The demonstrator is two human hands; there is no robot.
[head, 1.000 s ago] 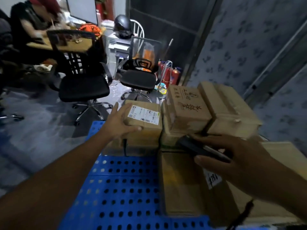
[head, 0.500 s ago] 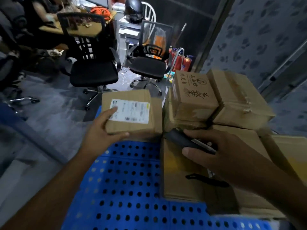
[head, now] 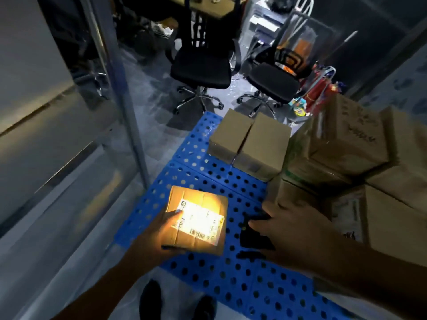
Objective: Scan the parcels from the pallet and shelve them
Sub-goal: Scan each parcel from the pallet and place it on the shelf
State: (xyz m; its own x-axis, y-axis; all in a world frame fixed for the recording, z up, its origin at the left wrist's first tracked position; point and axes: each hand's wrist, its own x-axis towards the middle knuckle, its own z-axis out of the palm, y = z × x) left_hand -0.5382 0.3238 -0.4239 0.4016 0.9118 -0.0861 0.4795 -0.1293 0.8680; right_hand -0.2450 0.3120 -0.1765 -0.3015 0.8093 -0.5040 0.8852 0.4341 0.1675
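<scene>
The left hand (head: 157, 239) grips a small brown cardboard parcel with a brightly lit white label (head: 196, 219) over the blue perforated plastic pallet (head: 219, 280), thumb pressed on top, other fingers hidden beneath. Just right of these fingers, the right hand (head: 298, 236) curls its fingers round a black handheld scanner (head: 251, 236); beyond them are stacked brown cardboard boxes (head: 346, 139)

A parcel (head: 196, 218) sits in the left hand (head: 159, 236) over the near left part of the pallet (head: 208, 285), with the scanner (head: 253, 236) in the right hand (head: 295, 236) just to its right. Two boxes (head: 263, 144) stand side by side, touching, at the pallet's far edge. A stack of boxes (head: 346, 139) fills the pallet's right side. Two chairs (head: 201, 68) stand on the floor (head: 161, 107) beyond, a post (head: 122, 93) to the left
</scene>
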